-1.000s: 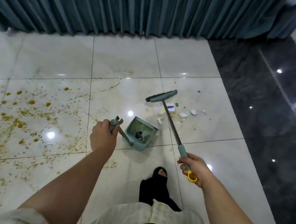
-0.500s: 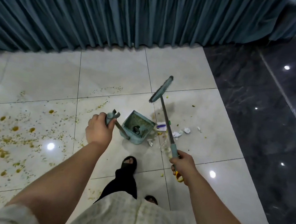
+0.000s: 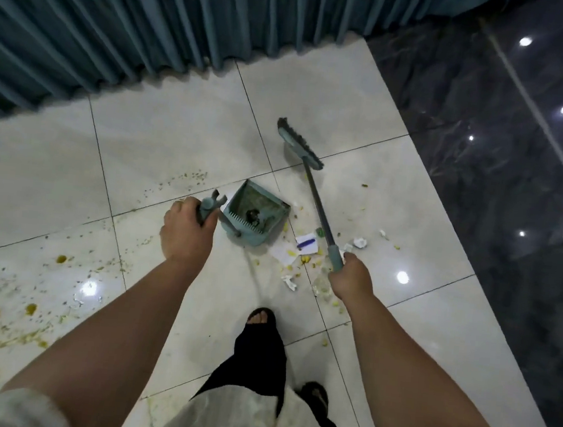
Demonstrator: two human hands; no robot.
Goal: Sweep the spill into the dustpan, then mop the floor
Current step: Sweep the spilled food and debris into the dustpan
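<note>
Both hands busy: dustpan and broom at the spill (image 3: 299, 249).

I see the left hand (image 3: 187, 230) with fingers (image 3: 179, 208) curled round the dustpan handle (image 3: 209, 206), and the dustpan (image 3: 256, 211) just right of them. The right hand (image 3: 351, 278) grips the broom (image 3: 316, 196), whose head lies well ahead of those fingers. Paper scraps and yellow bits lie on the floor (image 3: 177, 141) between both hands' fingers.

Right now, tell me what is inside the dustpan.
In the dustpan: a dark clump by the comb teeth and greenish smears on its floor. Its near wall and handle hide the closest strip of floor, so anything lying there cannot be seen.
</note>
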